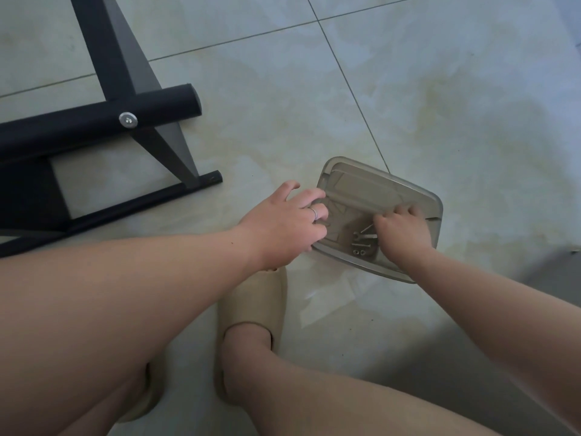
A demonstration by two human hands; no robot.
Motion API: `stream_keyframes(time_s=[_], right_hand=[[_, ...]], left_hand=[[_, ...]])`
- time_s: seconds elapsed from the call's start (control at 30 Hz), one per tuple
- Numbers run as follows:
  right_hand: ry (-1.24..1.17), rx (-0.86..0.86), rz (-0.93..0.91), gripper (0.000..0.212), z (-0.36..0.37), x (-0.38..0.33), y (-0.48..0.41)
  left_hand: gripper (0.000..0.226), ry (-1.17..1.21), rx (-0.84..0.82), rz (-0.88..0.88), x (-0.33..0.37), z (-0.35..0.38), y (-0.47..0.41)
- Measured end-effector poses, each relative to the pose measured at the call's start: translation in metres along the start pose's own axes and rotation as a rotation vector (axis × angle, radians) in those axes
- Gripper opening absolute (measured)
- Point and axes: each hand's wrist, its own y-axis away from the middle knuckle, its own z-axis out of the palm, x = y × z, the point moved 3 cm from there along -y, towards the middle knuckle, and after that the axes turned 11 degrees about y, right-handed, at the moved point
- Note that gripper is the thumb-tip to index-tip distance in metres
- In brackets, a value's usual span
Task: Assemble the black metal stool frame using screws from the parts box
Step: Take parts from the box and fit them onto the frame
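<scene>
The black metal stool frame (94,121) lies on the tiled floor at the upper left, a silver screw head (128,119) set in its round crossbar. A clear grey plastic parts box (408,190) sits on the floor at centre right, with loose screws, nuts and a small wrench (361,242) in its near corner. My left hand (283,221), wearing a ring, grips the box's left rim with curled fingers. My right hand (402,229) reaches down into the box, fingers curled over the hardware; what it pinches is hidden.
My two legs and beige slippers (254,306) fill the lower part of the view, just short of the box. Pale tiled floor (440,89) stretches beyond the box and to the right. A grey object (562,269) shows at the right edge.
</scene>
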Motion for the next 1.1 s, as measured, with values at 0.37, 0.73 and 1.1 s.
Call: stream_keyframes(time_s=[0.37, 0.73, 1.1], right_hand=[[-0.461, -0.189, 0.074, 0.012, -0.008, -0.011, -0.006], [-0.582, -0.267, 0.057, 0.009, -0.003, -0.027, -0.005], [-0.439, -0.206, -0.041, 0.020, -0.009, -0.029, 0.000]], left_hand=[[0.021, -0.002, 0.010, 0.006, 0.000, 0.000, 0.000], [0.020, 0.000, 0.006, -0.005, 0.002, -0.001, 0.000], [0.020, 0.003, -0.018, -0.002, 0.003, 0.000, 0.001]])
